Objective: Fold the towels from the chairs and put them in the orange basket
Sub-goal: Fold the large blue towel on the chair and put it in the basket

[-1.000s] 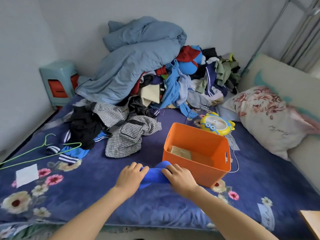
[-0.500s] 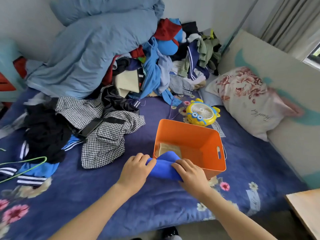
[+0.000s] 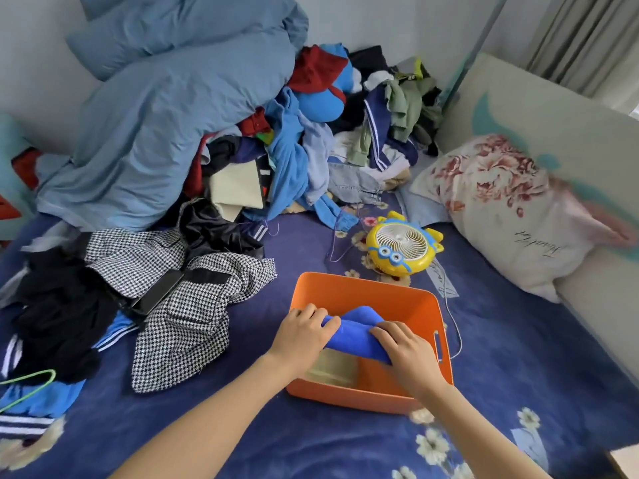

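Note:
An orange basket (image 3: 363, 295) sits on the blue flowered bedspread in front of me. Both hands hold a folded blue towel (image 3: 356, 331) over the basket's opening, just inside its near rim. My left hand (image 3: 304, 335) grips the towel's left end and my right hand (image 3: 406, 352) grips its right end. A folded beige towel (image 3: 332, 369) lies on the basket floor under the blue one, partly hidden by my hands.
A yellow toy fan (image 3: 401, 243) with a cord lies just behind the basket. A houndstooth garment (image 3: 186, 305) and black clothes spread to the left. A big pile of clothes and a blue duvet (image 3: 166, 115) fill the back. A floral pillow (image 3: 501, 205) leans at right.
Both hands lifted the blue towel off the bedspread in front of the basket and carried it forward over the rim into the opening. The camera has moved closer and to the right.

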{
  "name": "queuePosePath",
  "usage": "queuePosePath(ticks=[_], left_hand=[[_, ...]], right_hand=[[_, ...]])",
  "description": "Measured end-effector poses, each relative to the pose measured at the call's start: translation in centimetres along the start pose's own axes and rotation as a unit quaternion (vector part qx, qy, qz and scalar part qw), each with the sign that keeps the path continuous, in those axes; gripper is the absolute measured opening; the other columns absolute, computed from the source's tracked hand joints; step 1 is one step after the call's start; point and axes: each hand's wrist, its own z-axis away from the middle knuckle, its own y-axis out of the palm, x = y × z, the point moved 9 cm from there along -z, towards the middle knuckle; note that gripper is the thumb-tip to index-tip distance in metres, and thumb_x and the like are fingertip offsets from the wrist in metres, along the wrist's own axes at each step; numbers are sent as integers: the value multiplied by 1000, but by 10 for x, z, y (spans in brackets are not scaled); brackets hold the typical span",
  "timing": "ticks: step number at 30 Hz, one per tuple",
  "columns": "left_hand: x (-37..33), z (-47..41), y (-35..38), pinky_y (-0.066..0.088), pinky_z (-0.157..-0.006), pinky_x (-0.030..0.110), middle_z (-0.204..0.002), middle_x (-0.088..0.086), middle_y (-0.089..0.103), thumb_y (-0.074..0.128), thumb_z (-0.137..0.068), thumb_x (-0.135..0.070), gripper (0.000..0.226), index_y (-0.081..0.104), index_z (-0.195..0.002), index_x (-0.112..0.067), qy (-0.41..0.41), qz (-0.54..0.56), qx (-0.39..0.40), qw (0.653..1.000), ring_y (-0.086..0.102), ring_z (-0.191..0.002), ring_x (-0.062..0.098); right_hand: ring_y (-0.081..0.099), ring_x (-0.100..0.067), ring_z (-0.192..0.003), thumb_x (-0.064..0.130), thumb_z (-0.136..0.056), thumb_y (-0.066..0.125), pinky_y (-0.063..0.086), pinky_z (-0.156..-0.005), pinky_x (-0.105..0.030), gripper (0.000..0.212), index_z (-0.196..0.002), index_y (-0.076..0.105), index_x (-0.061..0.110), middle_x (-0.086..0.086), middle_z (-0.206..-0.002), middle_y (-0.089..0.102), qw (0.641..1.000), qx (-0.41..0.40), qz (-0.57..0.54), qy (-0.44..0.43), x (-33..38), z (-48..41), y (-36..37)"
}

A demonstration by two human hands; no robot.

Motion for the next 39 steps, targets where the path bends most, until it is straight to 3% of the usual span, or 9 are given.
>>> queuePosePath(ticks=[6, 8, 10, 15, 19, 22, 25, 33, 39], left_hand=[[4, -66, 88, 38, -45, 18, -60, -4, 60, 84, -17, -18, 63, 72, -78, -23, -19, -12, 178, 984, 57, -52, 16], [1, -75, 111, 45, -61, 24, -86, 5, 66, 84, -43, -20, 65, 67, -106, -17, -17, -7, 243, 970, 63, -78, 23], [10, -83, 138, 42, -83, 35, -121, 14, 55, 61, -79, -9, 59, 42, -134, -11, -28, -9, 264, 964, 51, -112, 31], [24, -92, 161, 45, -54, 26, -80, 3, 68, 84, -29, -14, 64, 68, -92, -18, -52, -7, 239, 970, 63, -68, 22], [27, -77, 197, 49, -71, 34, -104, 12, 66, 83, -49, -14, 67, 54, -109, -15, -94, 23, 268, 959, 54, -98, 28], [22, -38, 249, 30, -104, 45, -143, 21, 35, 55, -88, -13, 56, 34, -139, -12, -105, 7, 429, 897, 29, -132, 36], [9, -11, 287, 31, -102, 38, -137, 9, 46, 44, -92, -15, 39, 44, -131, -17, -97, 29, 531, 841, 38, -128, 28], [3, 11, 317, 34, -100, 38, -136, 8, 46, 35, -95, -22, 35, 46, -127, -16, -139, 103, 579, 797, 37, -129, 28], [20, -4, 274, 40, -89, 38, -125, 9, 52, 37, -94, -26, 34, 49, -123, -14, -189, 206, 493, 824, 46, -117, 28]], right_hand=[[62, -12, -61, 28, -36, 87, 39, -35, -20, 72, -94, 45, 30, 11, -76, 64, 986, 135, -77, 61, -72, -22, 81], [60, -10, -58, 31, -33, 87, 37, -33, -20, 73, -92, 43, 31, 13, -72, 61, 978, 173, -93, 63, -85, -24, 112], [60, -10, -56, 32, -31, 87, 36, -32, -20, 74, -90, 42, 31, 14, -69, 60, 974, 190, -92, 77, -99, -30, 137], [62, -18, -66, 20, -60, 62, 44, -41, -21, 41, -98, 47, 22, 5, -79, 66, 982, 133, -105, 90, -103, -41, 159], [69, -25, -84, 16, -67, 50, 54, -58, -23, 37, -104, 53, 15, -7, -92, 69, 981, 130, -123, 76, -95, -38, 193], [61, -26, -109, 32, -68, 76, 52, -81, -27, 63, -125, 56, 15, -12, -123, 53, 935, 325, -127, 54, -73, -18, 254], [14, -29, -144, 36, -95, 48, 24, -111, -44, 64, -149, 17, 24, -9, -156, 12, 847, 516, -122, 35, -54, 18, 308], [17, -32, -141, 37, -97, 41, 25, -110, -43, 52, -144, 30, 21, -7, -155, 16, 835, 537, -103, 63, -48, 18, 336], [27, -30, -136, 29, -95, 44, 30, -107, -42, 51, -143, 32, 20, -9, -148, 29, 835, 533, -90, 101, -61, 12, 306]])
